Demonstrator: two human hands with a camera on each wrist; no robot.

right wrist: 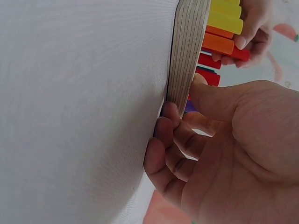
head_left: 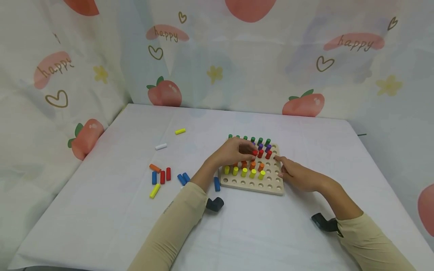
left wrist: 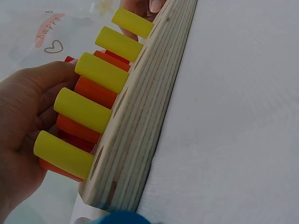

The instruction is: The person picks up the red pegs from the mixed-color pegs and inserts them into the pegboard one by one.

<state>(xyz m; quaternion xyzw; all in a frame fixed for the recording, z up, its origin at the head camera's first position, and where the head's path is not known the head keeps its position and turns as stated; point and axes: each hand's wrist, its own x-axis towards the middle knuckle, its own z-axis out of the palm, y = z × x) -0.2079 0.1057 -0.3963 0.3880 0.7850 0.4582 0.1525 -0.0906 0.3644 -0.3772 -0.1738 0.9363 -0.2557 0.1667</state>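
A wooden pegboard [head_left: 256, 188] lies on the table with coloured pegs upright in rows: green at the back, then purple, red, orange and yellow pegs [head_left: 244, 172]. My left hand [head_left: 229, 153] reaches over the board from the left and pinches a red peg [right wrist: 240, 54] between thumb and fingers, in line with the other standing red pegs [head_left: 268, 154]. At the right edge, my right hand [head_left: 300, 175] grips the board; in the right wrist view its thumb lies on the top face and the fingertips [right wrist: 154, 156] curl against the side.
Loose pegs lie left of the board: blue pegs [head_left: 217, 184] near its corner, red pegs [head_left: 168, 174], an orange peg [head_left: 155, 168] and a yellow peg [head_left: 155, 191] farther left. A white peg [head_left: 161, 146] and another yellow peg [head_left: 180, 131] lie farther back. A printed cloth backdrop [head_left: 254, 67] stands behind the table.
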